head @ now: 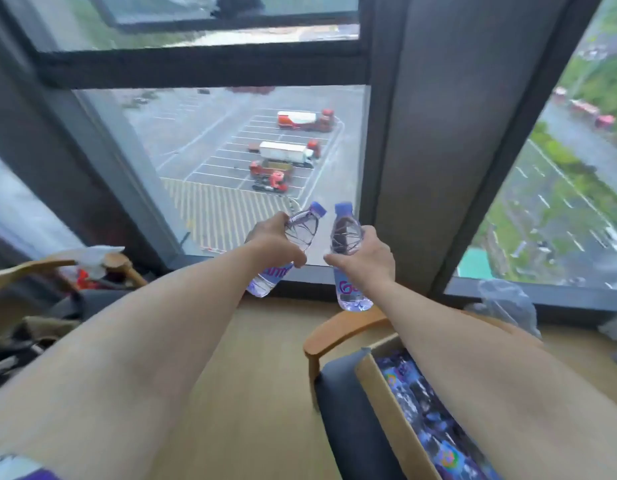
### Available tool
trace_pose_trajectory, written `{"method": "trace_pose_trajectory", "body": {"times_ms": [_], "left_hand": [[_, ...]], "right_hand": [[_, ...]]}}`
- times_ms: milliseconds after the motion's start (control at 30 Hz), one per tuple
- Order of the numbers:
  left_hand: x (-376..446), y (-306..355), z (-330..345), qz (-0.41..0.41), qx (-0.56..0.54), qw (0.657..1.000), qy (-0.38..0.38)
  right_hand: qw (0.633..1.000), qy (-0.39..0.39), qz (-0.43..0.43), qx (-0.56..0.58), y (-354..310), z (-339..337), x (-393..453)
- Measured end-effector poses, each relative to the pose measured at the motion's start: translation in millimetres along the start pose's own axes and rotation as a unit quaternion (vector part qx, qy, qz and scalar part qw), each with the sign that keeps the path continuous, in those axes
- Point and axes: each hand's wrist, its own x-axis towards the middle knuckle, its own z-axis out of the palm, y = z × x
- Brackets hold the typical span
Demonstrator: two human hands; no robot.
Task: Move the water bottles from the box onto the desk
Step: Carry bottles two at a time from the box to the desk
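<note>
Both my arms reach forward toward the window. My left hand (274, 242) grips a clear water bottle (301, 230) with a blue cap, tilted to the right. My right hand (367, 256) grips a second water bottle (346, 233), held nearly upright. The two caps are close together, apart by a small gap. Both bottles are held in the air above the wooden floor. At the lower right a cardboard box (386, 403) holds several more bottles (424, 410) with purple labels. It sits on a chair seat under my right forearm. No desk is in view.
The box rests on a wooden armchair (338, 334) with a dark seat. Another chair (30, 268) piled with clothes and paper stands at the left. A large window (251, 150) with dark frames fills the front. A plastic bag (507, 303) lies at the right sill.
</note>
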Motion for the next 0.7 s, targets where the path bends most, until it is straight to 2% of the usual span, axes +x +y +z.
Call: {"method": "trace_pose_trajectory", "body": {"times_ms": [200, 400, 700], "left_hand": [[-60, -100, -86, -0.081, -0.003, 0.991, 0.102], [-154, -214, -160, -0.158, -0.051, 0.971, 0.171], [-340, -393, -247, -0.305, -0.104, 0.902, 0.286]], "right_hand": [[0.991, -0.079, -0.106, 0.015, -106, 78, -35], [0.961, -0.160, -0.224, 0.034, -204, 169, -118], [0.891, -0.292, -0.348, 0.030, -332, 309, -307]]}}
